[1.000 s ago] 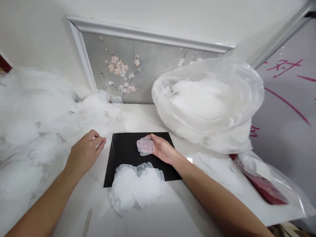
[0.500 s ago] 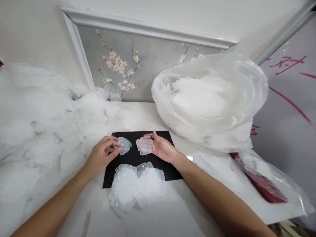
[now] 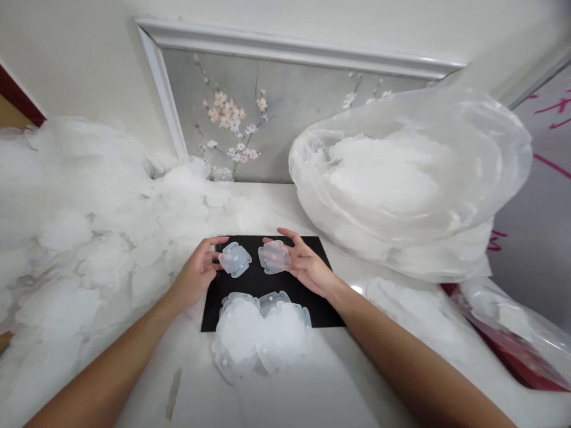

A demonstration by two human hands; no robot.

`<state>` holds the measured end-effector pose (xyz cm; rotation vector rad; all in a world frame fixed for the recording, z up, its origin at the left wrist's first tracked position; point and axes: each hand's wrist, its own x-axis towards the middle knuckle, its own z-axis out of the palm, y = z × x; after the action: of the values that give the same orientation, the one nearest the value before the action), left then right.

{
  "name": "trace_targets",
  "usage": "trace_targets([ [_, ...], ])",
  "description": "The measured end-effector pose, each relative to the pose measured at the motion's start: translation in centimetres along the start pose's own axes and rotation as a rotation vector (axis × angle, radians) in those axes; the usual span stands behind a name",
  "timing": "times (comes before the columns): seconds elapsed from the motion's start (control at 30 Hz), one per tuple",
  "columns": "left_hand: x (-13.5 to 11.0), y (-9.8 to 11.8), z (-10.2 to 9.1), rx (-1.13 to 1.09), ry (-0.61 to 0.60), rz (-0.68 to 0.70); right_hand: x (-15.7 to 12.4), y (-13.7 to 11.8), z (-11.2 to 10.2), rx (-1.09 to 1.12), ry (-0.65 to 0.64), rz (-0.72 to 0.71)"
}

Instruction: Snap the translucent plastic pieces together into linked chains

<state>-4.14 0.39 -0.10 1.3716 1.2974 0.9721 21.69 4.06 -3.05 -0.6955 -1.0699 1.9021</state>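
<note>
Head view: two bare hands work at a black mat [image 3: 323, 306], each at one clear piece, the left piece [image 3: 235, 260] and the right piece [image 3: 273, 257], which appear above the mat side by side and apart. The mat's near edge is partly hidden by two stacks [image 3: 263, 339] of similar pieces, whose layers blur into white. At left, a pale heap [image 3: 89, 208] runs out of frame, its single pieces hard to make out. A bulging plastic bag [image 3: 401, 190] covers the lower right of a framed blossom picture [image 3: 276, 131]; its white contents show only as a blur. A board [image 3: 539, 208] with red strokes is cut off at the right edge, as is a red object [image 3: 521, 359] under clear plastic.

Both forearms leave the frame at the bottom. The left hand [image 3: 196, 276] reaches in with bent fingers, the uppermost stretched along the piece's top side and others meeting its left edge; whether they pinch it cannot be told. The right hand [image 3: 312, 270] is turned inward, one finger raised and the others spread apart, with its piece in front of some fingertips, which show faintly through; a firm grip cannot be confirmed there either.
</note>
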Motion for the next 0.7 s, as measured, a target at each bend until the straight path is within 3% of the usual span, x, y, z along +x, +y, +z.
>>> trace_targets([
  [0.13, -0.2, -0.4, -0.2, 0.09, -0.05, 0.073, 0.0, 0.2, -0.3, -0.286, -0.041, -0.132],
  [0.27, -0.2, -0.9, -0.3, 0.262, -0.054, 0.26, -0.2, 0.4, -0.4, -0.693, -0.046, -0.233],
  [0.37, -0.1, -1.2, -0.3, 0.431, -0.047, 0.357, -0.4, 0.5, -0.1, -0.876, -0.035, -0.28],
  [0.53, -0.2, -1.1, -0.3, 0.628, -0.034, 0.351, -0.3, 0.6, 0.0, -0.965, 0.017, -0.312],
  [0.7, -0.3, -0.6, 0.0, 0.595, -0.032, 0.353, 0.1, 0.6, 0.0, -0.909, 0.125, -0.334],
])
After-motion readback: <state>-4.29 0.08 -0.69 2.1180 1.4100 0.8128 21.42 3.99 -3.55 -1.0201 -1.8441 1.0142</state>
